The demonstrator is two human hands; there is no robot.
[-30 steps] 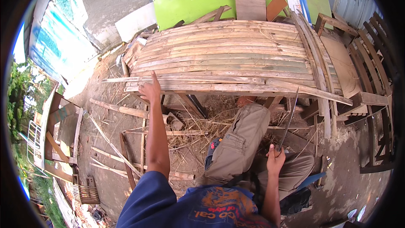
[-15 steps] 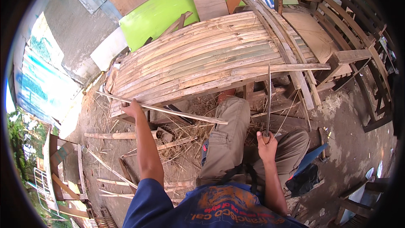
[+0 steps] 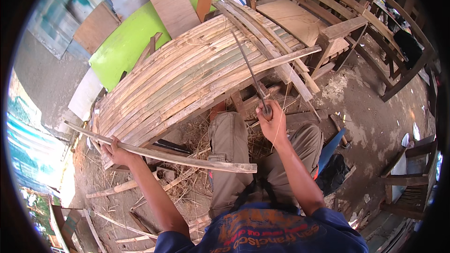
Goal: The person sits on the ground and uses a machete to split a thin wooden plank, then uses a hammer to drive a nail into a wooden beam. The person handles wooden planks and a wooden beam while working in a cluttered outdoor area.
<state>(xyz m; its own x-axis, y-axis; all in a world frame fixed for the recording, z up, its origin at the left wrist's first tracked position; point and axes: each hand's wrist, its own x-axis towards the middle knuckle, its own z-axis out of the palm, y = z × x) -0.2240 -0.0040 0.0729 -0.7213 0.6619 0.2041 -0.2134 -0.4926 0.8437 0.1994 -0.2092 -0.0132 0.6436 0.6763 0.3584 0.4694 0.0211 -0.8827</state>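
My left hand [image 3: 117, 152] is closed around a long, narrow strip of split bamboo or wood [image 3: 197, 159]. The strip slants across in front of my knees, its right end above my thigh. In my right hand [image 3: 274, 122] is the dark round handle of a long-bladed machete [image 3: 247, 63]. Its thin blade points up and to the left, over the near right part of a bamboo-slat platform [image 3: 173, 79]. The blade and the held strip are apart. A loose flat slat [image 3: 281, 60] lies along the platform's near right edge.
Long wooden pieces [image 3: 262, 42] lie across the platform's right end, beside a wooden bench [image 3: 347, 28]. Green board [image 3: 126, 42] and plywood [image 3: 166, 4] lean behind. Shavings and offcuts [image 3: 187, 192] litter the ground. A hammer-like tool [image 3: 340, 130] lies right of my knee.
My right hand has risen, and the machete has tipped from upright to leaning left. The strip has come nearer to me in my left hand. The whole view has swung right.
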